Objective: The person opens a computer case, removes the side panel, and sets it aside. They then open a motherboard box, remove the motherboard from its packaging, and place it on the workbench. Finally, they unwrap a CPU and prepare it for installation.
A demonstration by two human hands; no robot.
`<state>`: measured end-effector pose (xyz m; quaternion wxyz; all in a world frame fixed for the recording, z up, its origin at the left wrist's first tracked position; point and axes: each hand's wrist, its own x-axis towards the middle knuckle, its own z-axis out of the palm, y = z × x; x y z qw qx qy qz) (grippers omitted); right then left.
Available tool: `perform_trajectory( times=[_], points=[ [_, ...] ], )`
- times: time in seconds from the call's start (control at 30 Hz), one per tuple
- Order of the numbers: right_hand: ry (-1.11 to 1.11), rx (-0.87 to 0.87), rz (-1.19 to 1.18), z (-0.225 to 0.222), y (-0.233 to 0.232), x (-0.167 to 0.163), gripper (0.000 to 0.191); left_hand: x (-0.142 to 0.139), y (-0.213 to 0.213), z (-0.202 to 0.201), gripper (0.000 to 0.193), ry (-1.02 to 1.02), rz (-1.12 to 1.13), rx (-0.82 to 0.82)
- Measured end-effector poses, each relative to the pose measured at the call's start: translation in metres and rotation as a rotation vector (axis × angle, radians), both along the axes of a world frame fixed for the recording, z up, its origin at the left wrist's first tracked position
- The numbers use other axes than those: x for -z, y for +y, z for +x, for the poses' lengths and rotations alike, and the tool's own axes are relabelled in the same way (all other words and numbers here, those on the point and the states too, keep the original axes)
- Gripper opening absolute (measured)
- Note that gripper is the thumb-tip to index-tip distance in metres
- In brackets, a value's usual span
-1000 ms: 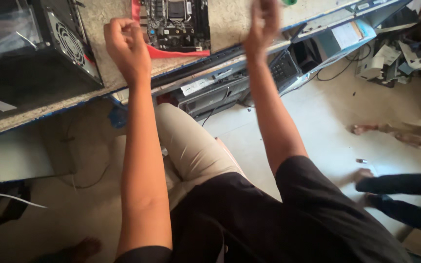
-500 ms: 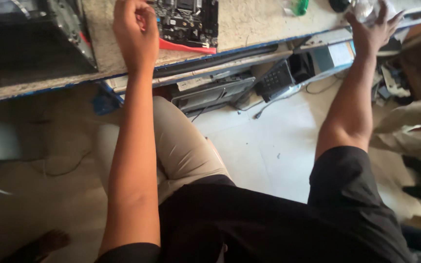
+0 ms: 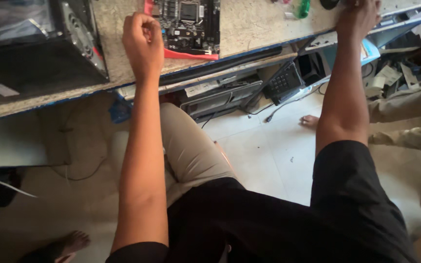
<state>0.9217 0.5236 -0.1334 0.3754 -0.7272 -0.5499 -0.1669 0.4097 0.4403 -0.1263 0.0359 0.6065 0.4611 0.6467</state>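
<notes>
- Workbench [image 3: 249, 29]: pale, worn top with a blue front edge, running across the upper frame.
- Black computer case [image 3: 35, 53]: on the bench, well off to the left of the motherboard.
- Motherboard [image 3: 186, 22]: dark board lying flat on a red sheet, long axis pointing away from the bench's front edge, near edge close to that front edge.
- Left hand [image 3: 143, 43]: curled into a loose fist, just beside the motherboard's left edge, far nearer than the other; nothing visibly pinched.
- Right hand [image 3: 359, 19]: well to the right of the motherboard, laid over the bench's far corner; contents not discernible.
- Green screwdriver handle [image 3: 303, 9]: between motherboard and right hand.
</notes>
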Motion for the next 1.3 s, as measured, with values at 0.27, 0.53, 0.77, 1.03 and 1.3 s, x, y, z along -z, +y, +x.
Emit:
perform_trajectory(
  times=[0.27,0.53,0.77,1.03,1.3],
  points=[
    [0.181,-0.118,0.778,-0.036,0.005,0.006,0.03,-0.005,0.003,-0.004,0.006,-0.02,0.034,0.007],
    [0.798,-1.288,0.103,-0.304,-0.027,0.018,0.029,0.003,-0.001,-0.007,0.018,-0.276,-0.12,0.296],
    [0.462,-1.205,0.145,-0.375,-0.082,-0.035,0.026,0.02,0.015,-0.028,0.042,-0.209,-0.078,0.381],
    [0.016,-1.066,0.263,-0.354,-0.08,-0.039,0.037,0.025,0.014,-0.031,0.038,-0.252,-0.073,0.39],
    [0.011,-1.106,0.186,-0.353,-0.088,-0.033,0.043,0.008,-0.007,-0.028,0.026,-0.371,-0.092,0.648]
  ],
)
